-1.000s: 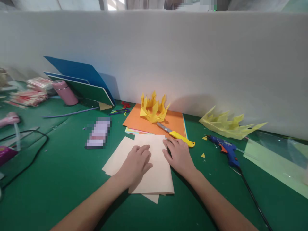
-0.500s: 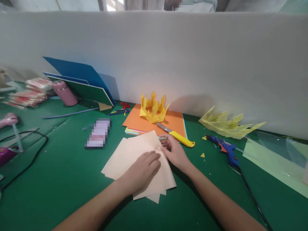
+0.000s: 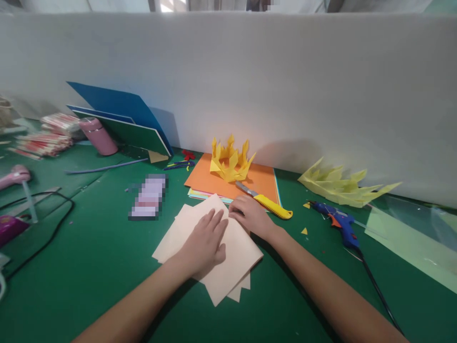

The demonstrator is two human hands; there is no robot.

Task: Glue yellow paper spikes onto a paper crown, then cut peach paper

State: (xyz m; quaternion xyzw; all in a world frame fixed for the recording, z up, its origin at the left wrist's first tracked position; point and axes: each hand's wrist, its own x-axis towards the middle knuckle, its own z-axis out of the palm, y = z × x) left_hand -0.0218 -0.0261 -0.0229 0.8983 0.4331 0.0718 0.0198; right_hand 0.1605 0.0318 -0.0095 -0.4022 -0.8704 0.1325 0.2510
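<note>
The pale folded-looking paper (image 3: 237, 259) lies directly under the left hand (image 3: 205, 240) and to the near side of the right hand's (image 3: 250, 214) fingertips. It is set cornerwise on the desk (image 3: 107, 257): one corner points to the desk's far edge, the opposite one to the near side, and a third to the right. It looks roughly square, with no clear long axis; its left corner is hard to make out. More pale sheets (image 3: 171, 238) lie beneath, turned at another angle, showing past it on the left and on the near side.

The left hand is the nearer to the paper's middle, palm down, fingers extended and slightly parted, thumb out to the side. Its grip is open and closes on nothing; it rests on the top surface. The right hand is at the slanting edge between the far and right corners, fingers bent, tips at the paper. Whether its grip pinches that edge or only touches it, I cannot tell.

Just beyond the right hand, a yellow utility knife (image 3: 273, 206) lies partly over a stack topped with orange paper (image 3: 198, 174), which carries a yellow paper crown (image 3: 232, 170) close to the desk's far edge.
</note>
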